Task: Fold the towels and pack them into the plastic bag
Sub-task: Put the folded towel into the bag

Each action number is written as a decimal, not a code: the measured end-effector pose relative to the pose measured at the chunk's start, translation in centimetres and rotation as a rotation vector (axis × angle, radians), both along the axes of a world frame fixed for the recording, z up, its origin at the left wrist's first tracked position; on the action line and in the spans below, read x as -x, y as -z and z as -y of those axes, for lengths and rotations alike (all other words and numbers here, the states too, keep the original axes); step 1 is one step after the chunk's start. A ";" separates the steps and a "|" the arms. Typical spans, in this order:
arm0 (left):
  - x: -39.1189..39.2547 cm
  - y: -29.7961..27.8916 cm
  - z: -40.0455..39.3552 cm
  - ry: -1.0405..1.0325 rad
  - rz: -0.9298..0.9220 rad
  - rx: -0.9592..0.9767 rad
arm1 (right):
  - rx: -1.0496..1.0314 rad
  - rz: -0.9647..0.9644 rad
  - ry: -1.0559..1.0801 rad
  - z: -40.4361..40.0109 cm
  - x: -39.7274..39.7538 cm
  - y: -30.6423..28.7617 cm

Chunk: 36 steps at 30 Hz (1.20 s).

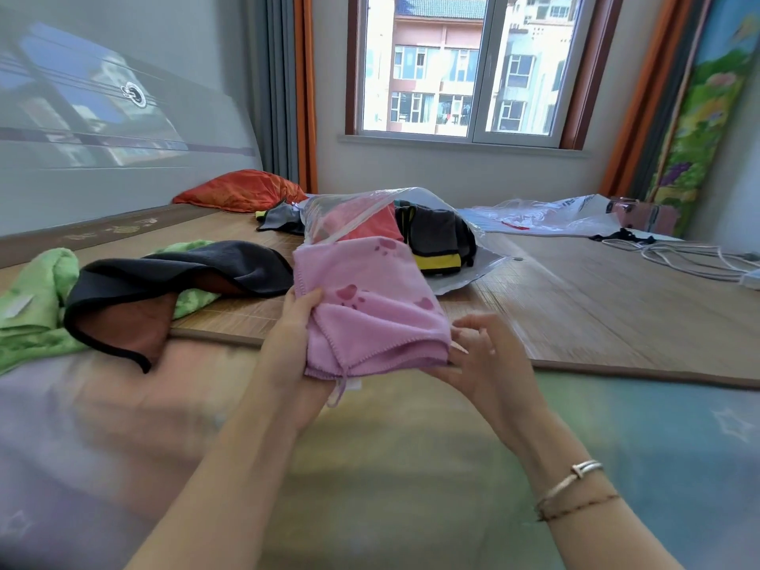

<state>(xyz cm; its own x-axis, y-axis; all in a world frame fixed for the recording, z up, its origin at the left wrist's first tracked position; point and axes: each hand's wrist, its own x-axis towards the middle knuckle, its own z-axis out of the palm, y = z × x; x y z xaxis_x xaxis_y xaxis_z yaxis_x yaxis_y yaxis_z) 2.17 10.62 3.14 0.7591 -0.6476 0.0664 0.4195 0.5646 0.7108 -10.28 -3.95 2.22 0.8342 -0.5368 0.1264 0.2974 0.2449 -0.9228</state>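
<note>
1. Just beyond your hands lies the clear plastic bag [349, 211], its mouth turned toward you; inside it you can make out a red-orange towel [372, 226] and a dark grey towel with yellow trim [438, 240].
2. A second clear plastic bag [543, 218] lies flat well beyond your right hand, toward the window; what it holds, if anything, cannot be told.
3. The pink towel [370, 310] is folded into a thick pad, with darker pink paw prints on its top face and a stitched hem along the near edge; a small loop and a label hang from its near-left corner. It is held up between your hands, its far edge overlapping the mouth of the nearer bag.
4. Your left hand [294, 347] grips the towel's left side, thumb on top and fingers curled underneath.
5. Your right hand [479, 355] supports the towel's right near corner from below, its fingers loosely bent at the folded edge; two bracelets [571, 487] sit on that wrist.
6. To the left of your left hand, a black towel with a brown underside [164, 290] lies crumpled over a green towel [37, 306].
7. All this rests on a bed with a woven bamboo mat [596, 302]; an orange pillow [242, 191] lies beyond, by the headboard, and white cables [678, 257] trail far to the right.
</note>
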 end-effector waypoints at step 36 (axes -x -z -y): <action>-17.3 3.2 22.4 -0.212 1.567 -1.438 | 1.178 0.034 0.875 22.4 -32.8 -2.5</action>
<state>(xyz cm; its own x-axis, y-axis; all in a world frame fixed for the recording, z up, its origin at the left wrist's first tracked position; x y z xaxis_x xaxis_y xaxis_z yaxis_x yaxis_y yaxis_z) 19.50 -11.82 -0.09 0.6316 -0.7442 0.2173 -0.7752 -0.6026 0.1896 22.52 -26.31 4.69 0.2922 -0.4335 0.8525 -0.0230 -0.8943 -0.4469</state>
